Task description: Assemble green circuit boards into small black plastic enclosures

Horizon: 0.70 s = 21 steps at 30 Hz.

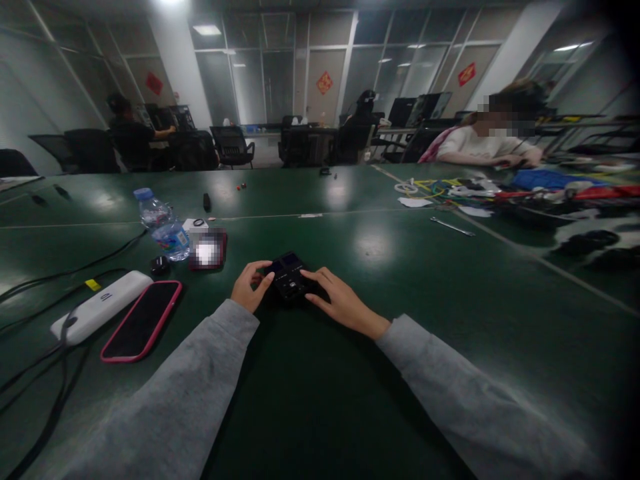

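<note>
A small black device with dark screen panels lies on the green table in front of me. My left hand is curled at its left edge, thumb and fingers pinched on the device's side. On the other side, my right hand rests over the right edge with fingers stretched along it, touching it. Both arms wear grey sleeves.
To the left lie a pink-cased phone, a white power bank with black cables, a water bottle and a small red-edged box. A person sits at the far right behind scattered tools and cables. Other people sit at desks behind.
</note>
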### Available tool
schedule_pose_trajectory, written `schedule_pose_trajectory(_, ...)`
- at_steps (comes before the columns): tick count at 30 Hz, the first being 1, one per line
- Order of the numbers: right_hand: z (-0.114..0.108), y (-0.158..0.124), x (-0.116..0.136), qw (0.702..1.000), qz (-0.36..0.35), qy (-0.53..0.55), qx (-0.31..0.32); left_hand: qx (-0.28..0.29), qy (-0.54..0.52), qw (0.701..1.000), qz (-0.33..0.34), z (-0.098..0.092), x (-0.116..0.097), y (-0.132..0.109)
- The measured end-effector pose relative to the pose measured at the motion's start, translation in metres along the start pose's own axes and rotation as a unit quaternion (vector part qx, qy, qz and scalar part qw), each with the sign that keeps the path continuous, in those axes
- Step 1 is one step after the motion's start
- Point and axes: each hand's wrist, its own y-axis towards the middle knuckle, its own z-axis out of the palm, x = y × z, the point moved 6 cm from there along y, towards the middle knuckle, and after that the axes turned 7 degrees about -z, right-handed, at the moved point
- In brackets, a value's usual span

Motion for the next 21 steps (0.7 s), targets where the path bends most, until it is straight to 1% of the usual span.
schedule_pose_trajectory(7, 0.002, 0.000, -0.005, 0.999, -0.006, -0.034, -0.030, 0.059, 0.032, 0.996, 0.062, 0.009, -0.012, -0.007)
schedule_pose_trajectory(12, 0.000, 0.004, -0.003, 0.994, -0.003, -0.095, -0.048, 0.080, 0.085, 0.988, 0.099, 0.015, -0.014, -0.009)
schedule_pose_trajectory(15, -0.002, 0.009, -0.007, 0.989, 0.006, -0.142, -0.043, 0.093, 0.107, 0.985, 0.097, 0.017, -0.011, -0.004)
schedule_pose_trajectory(17, -0.005, 0.012, -0.015, 0.983, 0.023, -0.173, -0.048, 0.099, 0.119, 0.984, 0.085, 0.019, -0.008, 0.004)
schedule_pose_trajectory(19, -0.009, 0.016, -0.026, 0.977, 0.043, -0.197, -0.065, 0.093, 0.128, 0.985, 0.072, 0.020, -0.003, 0.014)
schedule_pose_trajectory(21, -0.011, 0.022, -0.038, 0.972, 0.060, -0.208, -0.090, 0.071, 0.142, 0.986, 0.056, 0.022, 0.001, 0.026)
